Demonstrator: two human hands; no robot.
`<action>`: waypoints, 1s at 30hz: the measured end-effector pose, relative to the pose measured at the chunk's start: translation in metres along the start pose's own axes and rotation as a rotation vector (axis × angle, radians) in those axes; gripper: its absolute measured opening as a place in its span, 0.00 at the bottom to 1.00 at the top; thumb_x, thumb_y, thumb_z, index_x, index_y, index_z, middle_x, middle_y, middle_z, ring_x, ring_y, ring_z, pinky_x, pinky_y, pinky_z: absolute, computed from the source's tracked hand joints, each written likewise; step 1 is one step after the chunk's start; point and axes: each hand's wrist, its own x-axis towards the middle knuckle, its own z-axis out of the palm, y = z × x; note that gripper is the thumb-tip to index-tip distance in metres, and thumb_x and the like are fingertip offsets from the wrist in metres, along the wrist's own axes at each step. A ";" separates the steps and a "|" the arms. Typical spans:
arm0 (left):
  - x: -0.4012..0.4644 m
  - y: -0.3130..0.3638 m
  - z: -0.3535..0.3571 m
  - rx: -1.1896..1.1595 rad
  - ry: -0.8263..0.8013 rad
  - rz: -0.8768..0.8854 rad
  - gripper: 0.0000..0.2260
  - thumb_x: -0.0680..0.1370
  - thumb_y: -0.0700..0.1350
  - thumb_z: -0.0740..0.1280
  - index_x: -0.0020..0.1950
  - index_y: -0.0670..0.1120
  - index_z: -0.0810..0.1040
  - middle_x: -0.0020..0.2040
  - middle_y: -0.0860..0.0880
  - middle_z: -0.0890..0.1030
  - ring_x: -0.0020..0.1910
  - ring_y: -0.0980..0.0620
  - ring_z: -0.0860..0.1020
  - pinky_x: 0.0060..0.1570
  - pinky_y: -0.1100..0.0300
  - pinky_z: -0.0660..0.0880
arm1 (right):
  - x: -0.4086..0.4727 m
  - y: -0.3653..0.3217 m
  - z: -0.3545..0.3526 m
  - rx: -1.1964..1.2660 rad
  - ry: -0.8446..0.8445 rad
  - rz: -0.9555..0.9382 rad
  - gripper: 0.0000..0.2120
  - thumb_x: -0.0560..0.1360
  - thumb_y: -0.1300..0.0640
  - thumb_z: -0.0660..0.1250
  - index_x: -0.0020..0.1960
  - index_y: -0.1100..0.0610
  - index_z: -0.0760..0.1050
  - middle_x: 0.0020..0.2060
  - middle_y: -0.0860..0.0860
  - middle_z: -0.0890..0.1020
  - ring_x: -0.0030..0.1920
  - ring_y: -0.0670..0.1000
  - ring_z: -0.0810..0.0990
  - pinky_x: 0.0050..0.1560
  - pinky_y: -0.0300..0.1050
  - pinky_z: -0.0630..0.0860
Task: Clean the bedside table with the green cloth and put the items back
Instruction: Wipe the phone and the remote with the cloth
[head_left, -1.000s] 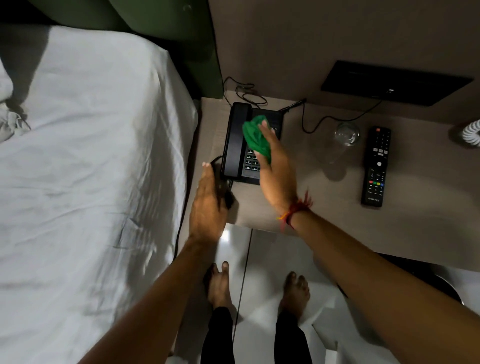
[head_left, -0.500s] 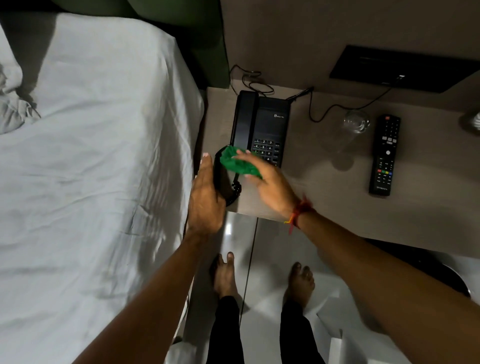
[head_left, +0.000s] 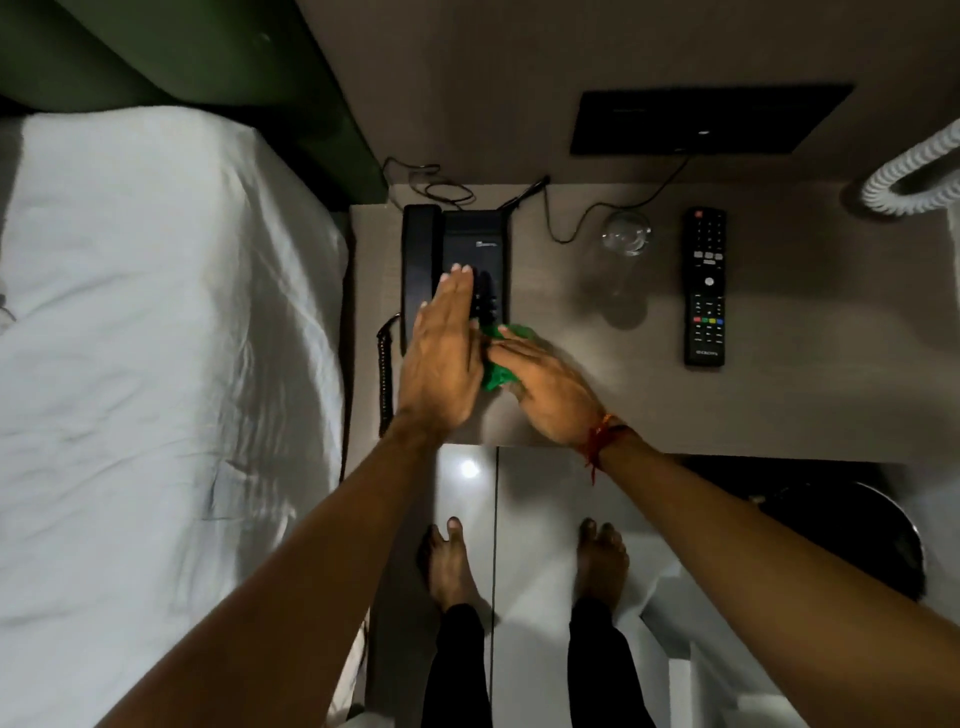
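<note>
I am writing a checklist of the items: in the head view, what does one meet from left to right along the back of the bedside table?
telephone → glass → remote control → white coiled hose

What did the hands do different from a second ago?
The right hand slid the green cloth off the phone's keys, toward the person, onto the table by the phone's near right corner. The left hand left the table's left edge and now lies flat over the phone. The phone, glass and remote stayed put.
</note>
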 end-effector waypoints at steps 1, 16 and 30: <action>0.011 0.011 0.007 -0.007 -0.043 -0.007 0.28 0.86 0.51 0.55 0.84 0.42 0.54 0.84 0.43 0.59 0.84 0.46 0.54 0.82 0.41 0.55 | -0.007 -0.001 -0.009 0.214 0.032 0.136 0.22 0.77 0.71 0.66 0.69 0.58 0.75 0.67 0.57 0.79 0.69 0.57 0.76 0.75 0.49 0.66; 0.113 0.118 0.120 -0.560 0.016 -0.373 0.26 0.73 0.36 0.77 0.69 0.39 0.72 0.64 0.39 0.80 0.56 0.47 0.81 0.55 0.54 0.82 | -0.021 0.067 -0.187 0.564 0.788 0.547 0.19 0.79 0.59 0.65 0.70 0.59 0.72 0.59 0.51 0.82 0.60 0.50 0.82 0.66 0.47 0.77; 0.082 0.119 0.103 -0.581 0.018 -0.252 0.14 0.83 0.33 0.55 0.56 0.41 0.79 0.43 0.47 0.86 0.42 0.55 0.85 0.44 0.66 0.82 | -0.015 0.024 -0.153 -0.120 0.228 -0.011 0.31 0.70 0.73 0.62 0.71 0.57 0.73 0.74 0.52 0.74 0.78 0.54 0.65 0.81 0.58 0.55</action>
